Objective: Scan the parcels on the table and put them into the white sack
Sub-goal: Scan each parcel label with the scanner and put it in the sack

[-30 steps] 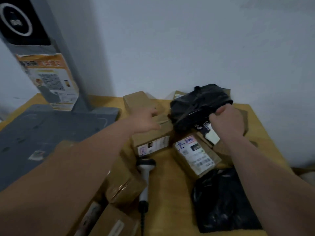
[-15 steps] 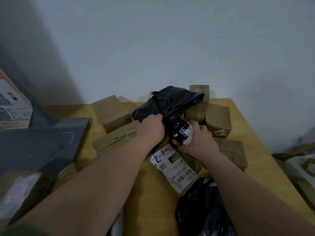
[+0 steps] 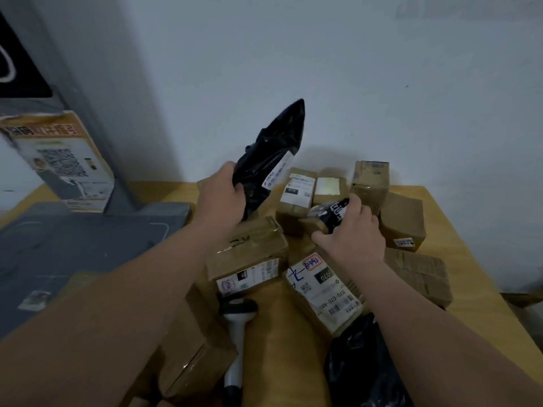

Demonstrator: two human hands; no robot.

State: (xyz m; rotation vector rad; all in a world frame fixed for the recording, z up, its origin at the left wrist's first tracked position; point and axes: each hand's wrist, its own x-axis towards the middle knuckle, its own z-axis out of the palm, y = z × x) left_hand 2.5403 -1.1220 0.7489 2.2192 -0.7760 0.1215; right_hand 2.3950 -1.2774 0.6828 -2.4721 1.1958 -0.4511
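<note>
Head view: both hands held parcels over a crowded yellow wooden counter (image 3: pixel 282 333).

At frame centre the left hand (image 3: pixel 221 195) curled its fingers round the lower end of a black plastic mailer bag (image 3: pixel 270 160), lifted clear of the counter and tilted up towards the wall. Right of centre, the right hand (image 3: pixel 352 233) gripped a small black-and-white printed packet (image 3: pixel 332 211) lying among brown cardboard boxes (image 3: pixel 401 221). A white-and-black handheld scanner (image 3: pixel 236 324) lay at lower centre, and a crumpled black plastic bag (image 3: pixel 361 368) at lower right.
</note>
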